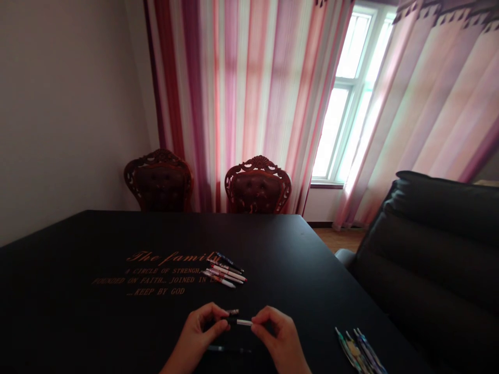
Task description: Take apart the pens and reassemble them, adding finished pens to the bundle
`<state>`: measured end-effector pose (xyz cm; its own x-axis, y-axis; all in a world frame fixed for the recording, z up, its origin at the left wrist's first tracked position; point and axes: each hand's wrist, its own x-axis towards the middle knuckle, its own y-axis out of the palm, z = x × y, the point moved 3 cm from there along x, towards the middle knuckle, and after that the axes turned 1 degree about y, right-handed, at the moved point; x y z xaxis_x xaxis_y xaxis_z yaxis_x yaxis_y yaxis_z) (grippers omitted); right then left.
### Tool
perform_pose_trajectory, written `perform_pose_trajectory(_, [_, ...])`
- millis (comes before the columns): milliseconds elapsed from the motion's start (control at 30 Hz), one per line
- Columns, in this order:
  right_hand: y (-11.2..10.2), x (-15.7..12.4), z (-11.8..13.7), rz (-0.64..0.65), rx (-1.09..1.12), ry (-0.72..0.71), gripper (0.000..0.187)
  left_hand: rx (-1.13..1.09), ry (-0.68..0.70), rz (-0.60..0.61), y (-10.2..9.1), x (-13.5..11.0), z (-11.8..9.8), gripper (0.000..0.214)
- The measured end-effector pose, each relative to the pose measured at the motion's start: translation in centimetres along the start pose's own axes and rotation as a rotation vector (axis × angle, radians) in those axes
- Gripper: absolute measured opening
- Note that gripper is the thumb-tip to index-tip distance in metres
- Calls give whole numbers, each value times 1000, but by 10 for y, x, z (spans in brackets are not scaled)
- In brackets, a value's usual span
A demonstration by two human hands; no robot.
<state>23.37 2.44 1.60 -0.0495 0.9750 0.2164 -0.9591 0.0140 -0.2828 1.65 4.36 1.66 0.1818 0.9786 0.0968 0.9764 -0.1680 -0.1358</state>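
Note:
Over the near part of the black table my left hand (203, 328) and my right hand (278, 332) face each other, thumbs and fingertips pinched. A thin pen with a dark end and a white length (244, 323) runs between them. My left fingertips are on its dark end and my right fingertips grip its white end. Just above it, a short dark piece with a lighter tip (233, 312) sticks out by my left fingers; whether it is held or lies on the table I cannot tell. Below the hands lies a dark bluish pen (230, 349), partly hidden by my left hand.
Beyond my hands, several white, red and dark pens (226, 272) lie in a loose pile on the table (273, 249). Several colourful pens (358, 350) sit at the near right. Two carved chairs (258, 189) stand behind the table; a dark sofa (436, 259) is at the right.

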Motion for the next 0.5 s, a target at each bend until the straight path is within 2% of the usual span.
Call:
perform_pose_trajectory(267, [4,-1,-5,-26,53,36,22,2,-19,11,2,0,1,33])
perform_pose_trajectory(500, [9,-3,-6,-48,104,64,32,51,-36,-15,6,-6,2,26])
